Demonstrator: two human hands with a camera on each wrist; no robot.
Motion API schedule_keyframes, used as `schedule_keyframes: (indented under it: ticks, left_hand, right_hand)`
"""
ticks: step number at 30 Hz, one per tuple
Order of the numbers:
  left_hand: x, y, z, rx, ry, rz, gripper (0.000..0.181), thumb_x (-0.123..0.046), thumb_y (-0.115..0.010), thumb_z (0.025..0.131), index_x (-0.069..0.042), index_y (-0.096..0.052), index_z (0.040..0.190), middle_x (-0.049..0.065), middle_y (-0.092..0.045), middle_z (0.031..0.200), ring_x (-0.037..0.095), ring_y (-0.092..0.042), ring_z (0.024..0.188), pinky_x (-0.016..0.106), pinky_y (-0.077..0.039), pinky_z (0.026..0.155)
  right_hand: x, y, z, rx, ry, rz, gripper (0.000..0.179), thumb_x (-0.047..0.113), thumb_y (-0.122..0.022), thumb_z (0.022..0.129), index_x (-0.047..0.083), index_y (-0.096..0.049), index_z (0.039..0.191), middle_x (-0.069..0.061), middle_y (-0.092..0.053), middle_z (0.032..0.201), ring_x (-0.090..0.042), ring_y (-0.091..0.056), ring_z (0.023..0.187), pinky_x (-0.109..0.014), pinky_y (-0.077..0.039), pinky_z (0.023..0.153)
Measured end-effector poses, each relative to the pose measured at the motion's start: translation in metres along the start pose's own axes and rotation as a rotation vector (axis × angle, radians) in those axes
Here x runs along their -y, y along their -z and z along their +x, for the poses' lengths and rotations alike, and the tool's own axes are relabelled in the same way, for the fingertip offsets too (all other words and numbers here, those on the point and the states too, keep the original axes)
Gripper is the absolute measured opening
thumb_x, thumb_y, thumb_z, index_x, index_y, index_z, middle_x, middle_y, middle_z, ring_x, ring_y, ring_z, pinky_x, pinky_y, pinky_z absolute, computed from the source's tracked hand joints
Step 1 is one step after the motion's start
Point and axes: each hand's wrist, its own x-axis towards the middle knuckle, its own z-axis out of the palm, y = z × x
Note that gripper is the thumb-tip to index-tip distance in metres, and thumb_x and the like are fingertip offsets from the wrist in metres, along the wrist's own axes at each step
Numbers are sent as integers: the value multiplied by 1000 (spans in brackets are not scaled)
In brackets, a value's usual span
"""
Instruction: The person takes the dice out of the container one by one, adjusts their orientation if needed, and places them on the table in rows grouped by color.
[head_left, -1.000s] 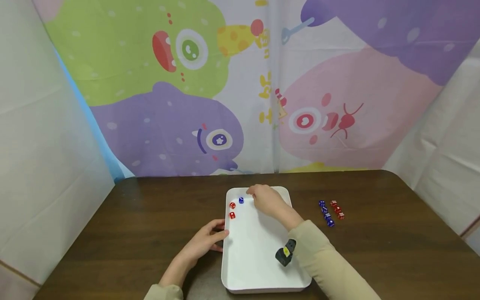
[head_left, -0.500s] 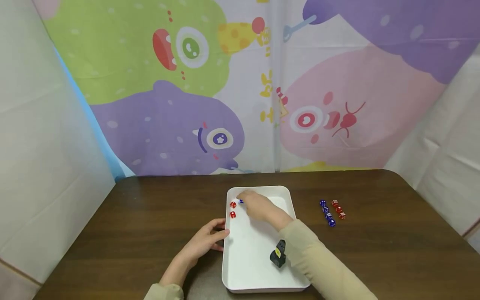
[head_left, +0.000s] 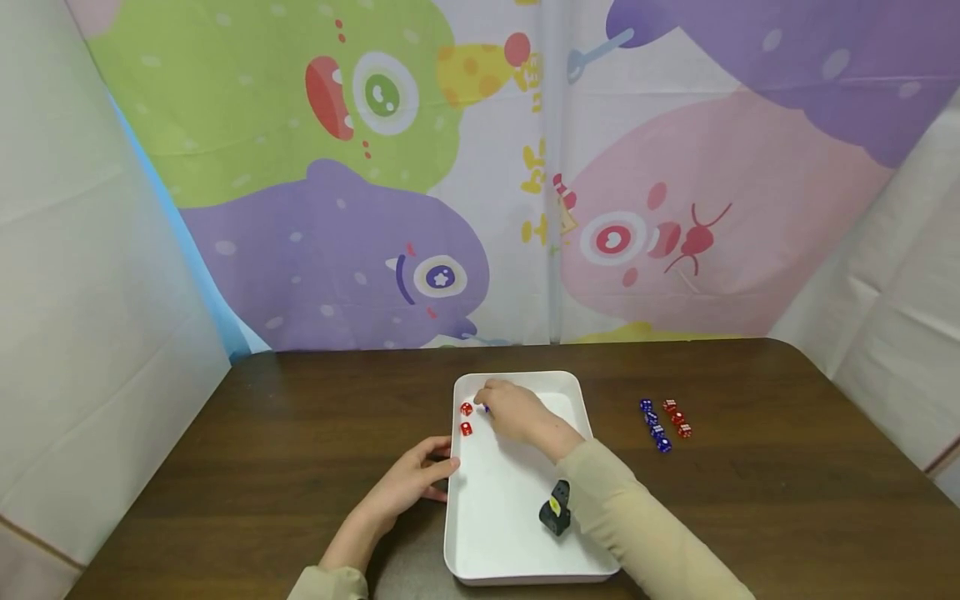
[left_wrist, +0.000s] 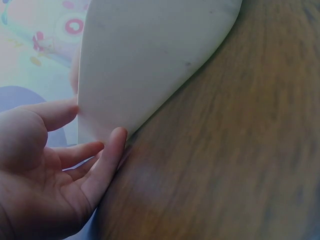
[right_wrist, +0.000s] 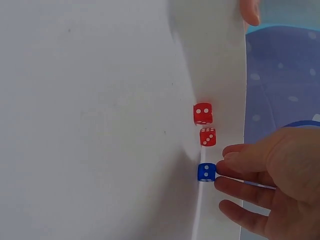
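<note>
A white rectangular tray lies on the table in the head view. My left hand grips its left side, the thumb at the rim and the other fingers against the outer wall. Inside the far left part sit two red dice and one blue die. My right hand reaches into the tray; its fairly straight fingertips touch one side of the blue die, partly hiding it in the head view. In the right wrist view, the red dice stand close together near the left wall, beside the blue one.
Right of the tray, several blue dice and a row of red dice lie on the dark wooden table. A black wrist camera sits on my right wrist above the tray. A cartoon-printed curtain hangs behind.
My right hand has moved left from the tray's far edge to the blue die, which has shifted slightly toward me. My left hand has stayed at the tray's side.
</note>
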Motion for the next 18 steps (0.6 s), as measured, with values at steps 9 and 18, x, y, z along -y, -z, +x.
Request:
schedule_keyframes:
  ticks: [9, 18]
  left_hand:
    - [7, 0, 2, -12, -7, 8, 49, -22, -50, 86, 3, -33, 125, 18, -38, 114, 21, -50, 90, 34, -49, 65]
    - [11, 2, 5, 0, 2, -2, 48, -19, -49, 87, 5, -32, 125, 19, -38, 113, 23, -50, 89, 35, -49, 65]
  right_hand:
    - [2, 0, -1, 9, -56, -10, 22, 5, -56, 77, 11, -64, 97, -3, -55, 93, -18, -53, 90, -30, -45, 76]
    - [1, 0, -3, 41, -106, -20, 18, 4, -60, 73, 13, -67, 87, -1, -58, 85, -17, -56, 80, -30, -47, 66]
